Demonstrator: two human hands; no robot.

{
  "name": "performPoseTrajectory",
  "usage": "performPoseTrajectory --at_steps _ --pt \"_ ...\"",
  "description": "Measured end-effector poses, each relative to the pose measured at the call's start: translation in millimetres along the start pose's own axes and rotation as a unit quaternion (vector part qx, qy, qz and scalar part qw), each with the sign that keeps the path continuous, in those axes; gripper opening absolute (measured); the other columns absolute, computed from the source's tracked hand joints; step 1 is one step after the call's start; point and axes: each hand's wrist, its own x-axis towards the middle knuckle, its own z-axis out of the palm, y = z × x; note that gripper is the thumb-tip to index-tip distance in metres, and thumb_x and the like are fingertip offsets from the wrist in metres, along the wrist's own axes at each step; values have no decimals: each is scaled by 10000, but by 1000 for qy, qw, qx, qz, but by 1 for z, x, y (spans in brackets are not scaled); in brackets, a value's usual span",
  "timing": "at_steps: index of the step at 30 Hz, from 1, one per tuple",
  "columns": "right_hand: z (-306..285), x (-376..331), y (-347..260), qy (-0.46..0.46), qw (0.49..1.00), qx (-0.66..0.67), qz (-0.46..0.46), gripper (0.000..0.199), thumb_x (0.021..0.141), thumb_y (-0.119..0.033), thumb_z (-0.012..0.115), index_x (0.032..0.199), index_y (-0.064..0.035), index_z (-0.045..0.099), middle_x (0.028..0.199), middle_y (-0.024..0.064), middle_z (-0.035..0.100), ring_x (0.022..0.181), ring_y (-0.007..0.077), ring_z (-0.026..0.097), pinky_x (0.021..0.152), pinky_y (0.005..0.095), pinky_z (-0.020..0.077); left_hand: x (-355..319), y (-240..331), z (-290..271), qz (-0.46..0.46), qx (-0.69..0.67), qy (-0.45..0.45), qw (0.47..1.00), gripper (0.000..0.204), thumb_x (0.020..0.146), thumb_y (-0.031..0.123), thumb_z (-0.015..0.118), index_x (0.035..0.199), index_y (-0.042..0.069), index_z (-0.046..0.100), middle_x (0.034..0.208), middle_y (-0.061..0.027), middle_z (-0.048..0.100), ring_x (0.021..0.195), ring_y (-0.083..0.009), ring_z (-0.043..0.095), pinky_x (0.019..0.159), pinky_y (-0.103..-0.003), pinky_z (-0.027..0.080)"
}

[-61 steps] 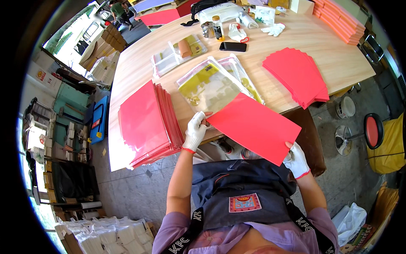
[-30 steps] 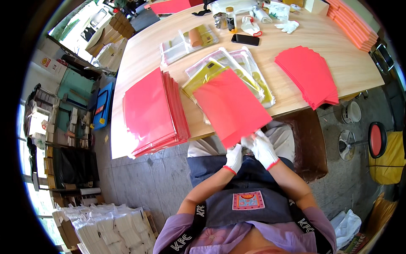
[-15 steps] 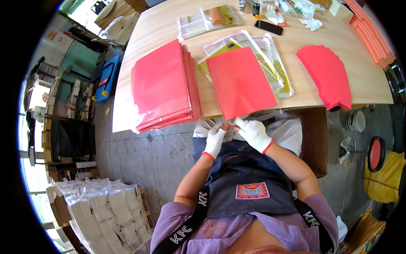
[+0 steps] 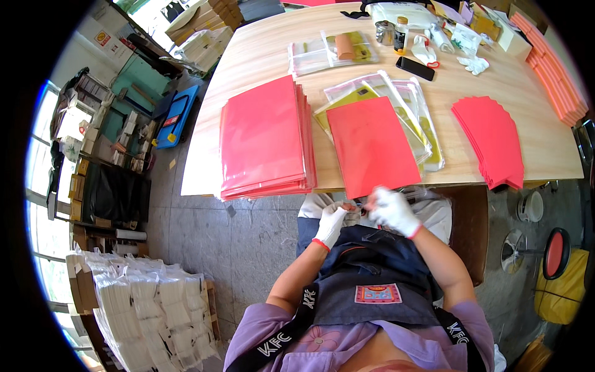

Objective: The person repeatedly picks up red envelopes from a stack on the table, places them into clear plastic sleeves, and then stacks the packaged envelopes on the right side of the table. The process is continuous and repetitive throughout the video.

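Note:
My left hand [image 4: 331,224], in a white glove with a red cuff and bare fingertips, is closed in a pinch over my lap just below the table edge. What it pinches, if anything, is too small to make out. Beside it my right hand [image 4: 395,212], gloved the same way, is smeared by motion near the lower edge of a red sheet [image 4: 372,146]. That sheet lies on clear plastic sleeves [image 4: 437,146] with yellow-green contents. To the left sits a thick stack of red sheets in clear sleeves [image 4: 263,136]; to the right, a fanned stack of red sheets [image 4: 489,139].
Farther back on the wooden table [image 4: 260,46] are more sleeves [image 4: 307,57], a black phone [image 4: 415,68], a jar [image 4: 401,35] and spare white gloves [image 4: 474,64]. Salmon-coloured stacks [image 4: 555,74] line the right edge. White bundles [image 4: 149,304] stand on the floor at left.
The whole view has shifted, so the table sits lower and farther right in it. My right hand has lifted toward the red sheet and blurred; my left hand stays pinched.

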Motion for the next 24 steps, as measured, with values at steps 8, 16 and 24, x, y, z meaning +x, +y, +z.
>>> performPoseTrajectory --at_steps 8,16,24 --pt "-262 -203 244 216 968 95 87 182 826 -238 547 916 -87 594 845 76 602 745 194 593 684 320 494 -8 8 -24 265 374 20 889 227 848 244 590 858 18 600 755 -68 603 676 -165 565 633 -272 429" --pt "-141 -140 99 263 793 -542 92 226 735 -273 595 847 -80 559 744 129 622 714 332 612 618 466 465 2 23 -4 576 612 46 540 254 642 56 719 865 109 609 973 -82 619 713 -259 580 605 -346 452" --pt "-85 -28 27 186 832 -470 -231 231 659 -225 711 758 -87 554 838 47 603 797 238 584 682 363 459 8 10 -24 515 526 67 674 104 696 31 686 777 40 623 839 -78 591 700 -206 556 625 -309 438"
